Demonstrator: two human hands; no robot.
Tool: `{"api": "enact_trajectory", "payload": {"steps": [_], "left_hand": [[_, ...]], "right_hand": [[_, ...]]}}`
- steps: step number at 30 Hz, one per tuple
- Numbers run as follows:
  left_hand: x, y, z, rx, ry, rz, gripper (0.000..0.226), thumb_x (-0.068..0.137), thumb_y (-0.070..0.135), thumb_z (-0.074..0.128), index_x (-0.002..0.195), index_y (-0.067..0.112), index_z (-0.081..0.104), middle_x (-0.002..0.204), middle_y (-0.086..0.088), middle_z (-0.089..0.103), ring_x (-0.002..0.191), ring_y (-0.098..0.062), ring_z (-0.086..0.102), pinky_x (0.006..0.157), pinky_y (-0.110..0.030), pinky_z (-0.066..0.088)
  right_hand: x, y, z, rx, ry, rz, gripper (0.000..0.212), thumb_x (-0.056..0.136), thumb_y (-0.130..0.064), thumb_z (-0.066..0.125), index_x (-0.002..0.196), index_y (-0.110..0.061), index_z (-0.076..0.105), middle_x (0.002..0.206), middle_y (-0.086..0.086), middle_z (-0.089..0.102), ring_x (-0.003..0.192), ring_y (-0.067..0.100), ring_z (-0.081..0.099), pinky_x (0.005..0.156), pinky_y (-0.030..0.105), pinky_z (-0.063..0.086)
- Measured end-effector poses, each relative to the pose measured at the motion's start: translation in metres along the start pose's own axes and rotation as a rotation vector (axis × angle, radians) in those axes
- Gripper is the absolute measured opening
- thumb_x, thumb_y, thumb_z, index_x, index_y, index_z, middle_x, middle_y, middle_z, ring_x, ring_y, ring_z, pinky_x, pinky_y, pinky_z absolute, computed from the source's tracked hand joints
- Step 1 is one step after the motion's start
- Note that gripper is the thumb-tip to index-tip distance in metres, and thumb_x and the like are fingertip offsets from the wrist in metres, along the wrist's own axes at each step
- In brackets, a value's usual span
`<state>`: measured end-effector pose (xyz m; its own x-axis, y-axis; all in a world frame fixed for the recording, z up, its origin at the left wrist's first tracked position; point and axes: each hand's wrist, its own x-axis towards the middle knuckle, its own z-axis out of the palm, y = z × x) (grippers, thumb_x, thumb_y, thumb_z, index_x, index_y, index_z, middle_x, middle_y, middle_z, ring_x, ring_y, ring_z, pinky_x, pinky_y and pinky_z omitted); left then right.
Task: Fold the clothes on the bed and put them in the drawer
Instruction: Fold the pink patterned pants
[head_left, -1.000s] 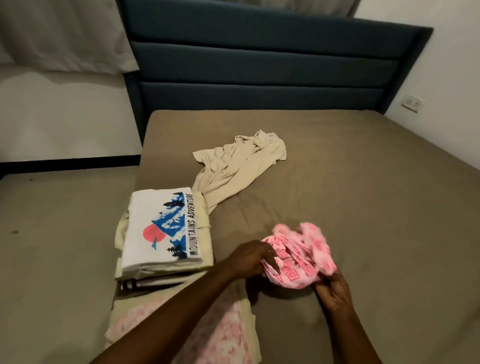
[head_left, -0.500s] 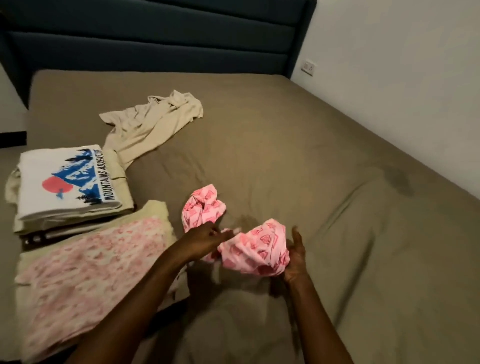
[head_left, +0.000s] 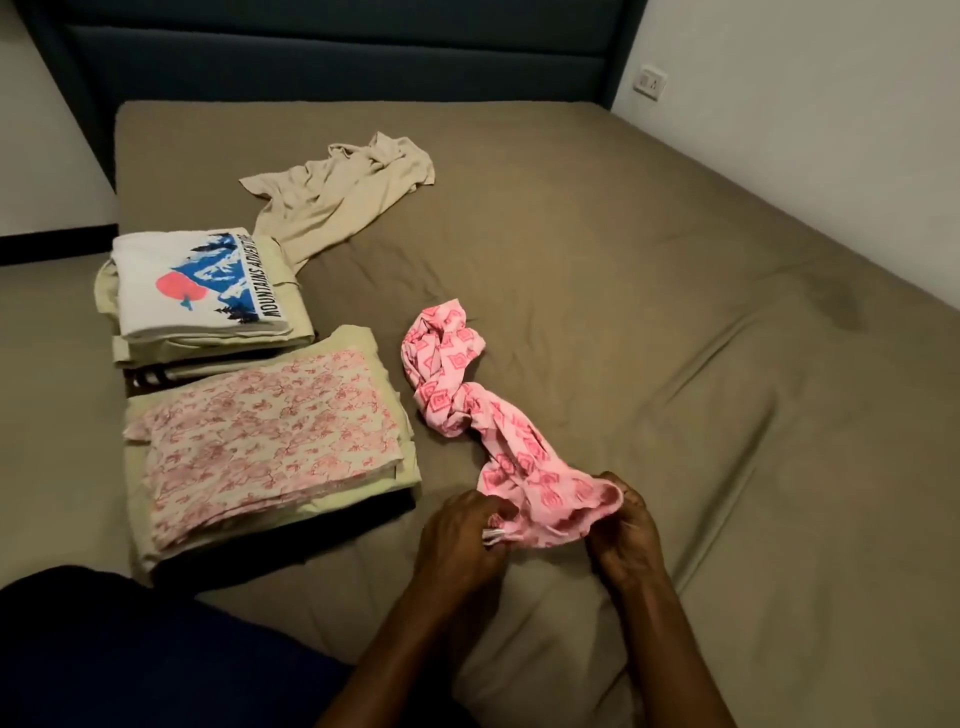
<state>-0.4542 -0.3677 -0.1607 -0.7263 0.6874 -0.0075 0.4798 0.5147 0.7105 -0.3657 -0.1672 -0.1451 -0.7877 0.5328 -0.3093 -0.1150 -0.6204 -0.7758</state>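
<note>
Two hands work at the near middle of the bed (head_left: 649, 291), and four lots of clothing lie on it: one pink patterned garment (head_left: 470, 410), one crumpled beige garment (head_left: 337, 192), and two folded stacks. The far stack is topped by a white printed t-shirt (head_left: 200, 283); the near one by a floral folded cloth (head_left: 265, 441).

The left hand (head_left: 462, 540) has its fingers curled and pinching the garment's near edge, where a bit of white cord shows. The right hand (head_left: 626, 530) has its fingers curled round the same hem from the other side. The hem lies between the two hands, spread a little.

Both stacks sit along the left edge of the bed, just beside each other, the near one close to the pink garment. The right half of the bed is bare sheet out to the wall (head_left: 805, 130), with a dark stain (head_left: 836, 304) on it. The headboard (head_left: 337, 57) closes the far end.

The pink garment lies twisted in a rope, its long axis running from the hands away and leftward, its bunched far end pointing toward the beige garment, well apart from it
</note>
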Motion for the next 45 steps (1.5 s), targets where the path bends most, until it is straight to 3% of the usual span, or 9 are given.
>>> {"api": "enact_trajectory", "payload": {"steps": [7, 10, 13, 17, 21, 28, 31, 37, 45], "left_hand": [[-0.021, -0.012, -0.003, -0.11, 0.128, 0.18, 0.03, 0.073, 0.032, 0.058, 0.097, 0.037, 0.077, 0.104, 0.019, 0.068, 0.102, -0.007, 0.06, 0.077, -0.029, 0.054], [-0.025, -0.013, -0.003, -0.165, 0.104, 0.068, 0.029, 0.082, 0.038, 0.058, 0.109, 0.035, 0.068, 0.103, 0.019, 0.066, 0.094, -0.002, 0.06, 0.077, -0.029, 0.053], [-0.018, -0.008, -0.005, -0.139, 0.043, -0.009, 0.04, 0.086, 0.047, 0.071, 0.12, 0.035, 0.053, 0.09, 0.017, 0.066, 0.08, -0.002, 0.063, 0.07, -0.027, 0.052], [-0.014, -0.008, 0.001, -0.024, 0.109, -0.013, 0.03, 0.083, 0.037, 0.076, 0.11, 0.027, 0.069, 0.093, 0.008, 0.071, 0.084, -0.016, 0.066, 0.068, -0.025, 0.044], [-0.017, -0.011, 0.0, -0.123, 0.236, -0.025, 0.022, 0.086, 0.035, 0.075, 0.102, 0.021, 0.076, 0.091, 0.005, 0.073, 0.075, -0.009, 0.06, 0.063, -0.013, 0.037], [-0.022, -0.009, 0.001, -0.206, 0.285, 0.06, 0.032, 0.088, 0.043, 0.064, 0.111, 0.025, 0.078, 0.102, 0.009, 0.073, 0.088, -0.006, 0.065, 0.074, -0.024, 0.053], [-0.021, -0.015, 0.002, -0.286, 0.347, 0.023, 0.035, 0.09, 0.042, 0.06, 0.112, 0.021, 0.077, 0.105, 0.007, 0.074, 0.09, -0.009, 0.067, 0.077, -0.028, 0.056], [-0.02, -0.021, -0.007, -0.365, 0.293, -0.01, 0.029, 0.072, 0.017, 0.082, 0.1, 0.025, 0.08, 0.083, 0.008, 0.07, 0.074, -0.007, 0.064, 0.065, -0.021, 0.052], [-0.024, -0.005, -0.002, 0.266, 0.269, 0.009, 0.059, 0.076, 0.081, 0.05, 0.08, 0.024, 0.066, 0.074, 0.004, 0.071, 0.071, -0.018, 0.068, 0.061, -0.029, 0.05]], "right_hand": [[-0.011, -0.004, -0.011, 0.094, 0.082, -0.053, 0.024, 0.077, -0.024, 0.055, 0.061, -0.007, 0.053, 0.07, 0.012, 0.052, 0.069, 0.026, 0.049, 0.066, 0.029, 0.049], [-0.02, -0.01, -0.014, -0.288, 0.001, -0.089, 0.043, 0.081, -0.036, 0.079, 0.079, 0.001, 0.058, 0.085, 0.02, 0.064, 0.076, 0.03, 0.061, 0.07, 0.033, 0.053], [-0.024, -0.018, -0.029, -0.841, -0.046, -0.166, 0.065, 0.054, -0.035, 0.1, 0.095, -0.004, 0.061, 0.121, 0.005, 0.073, 0.103, 0.022, 0.072, 0.083, 0.034, 0.059], [-0.028, -0.019, -0.043, -1.293, 0.063, -0.398, 0.034, 0.061, -0.017, 0.085, 0.082, -0.03, 0.063, 0.092, -0.008, 0.072, 0.085, 0.013, 0.069, 0.079, 0.039, 0.057], [-0.039, -0.017, -0.038, -1.181, 0.258, -0.386, 0.019, 0.069, -0.029, 0.079, 0.082, -0.025, 0.066, 0.079, -0.008, 0.073, 0.078, 0.016, 0.071, 0.074, 0.042, 0.058], [-0.033, 0.001, 0.017, -1.494, 0.117, -0.583, 0.079, 0.066, -0.061, 0.089, 0.132, -0.029, 0.059, 0.122, -0.006, 0.057, 0.099, 0.012, 0.06, 0.079, 0.032, 0.053], [-0.022, 0.003, 0.03, -1.84, 0.039, -0.451, 0.063, 0.077, -0.047, 0.073, 0.136, -0.027, 0.06, 0.117, 0.004, 0.06, 0.103, 0.027, 0.064, 0.075, 0.036, 0.051], [-0.022, -0.027, 0.027, -1.412, 0.32, -0.556, 0.041, 0.069, -0.021, 0.049, 0.098, -0.017, 0.077, 0.097, 0.004, 0.077, 0.092, 0.027, 0.07, 0.076, 0.031, 0.047], [-0.035, -0.036, 0.03, -1.212, 0.163, -0.503, 0.006, 0.077, -0.028, 0.071, 0.082, -0.031, 0.075, 0.075, -0.013, 0.073, 0.068, 0.002, 0.065, 0.064, 0.022, 0.048]]}}
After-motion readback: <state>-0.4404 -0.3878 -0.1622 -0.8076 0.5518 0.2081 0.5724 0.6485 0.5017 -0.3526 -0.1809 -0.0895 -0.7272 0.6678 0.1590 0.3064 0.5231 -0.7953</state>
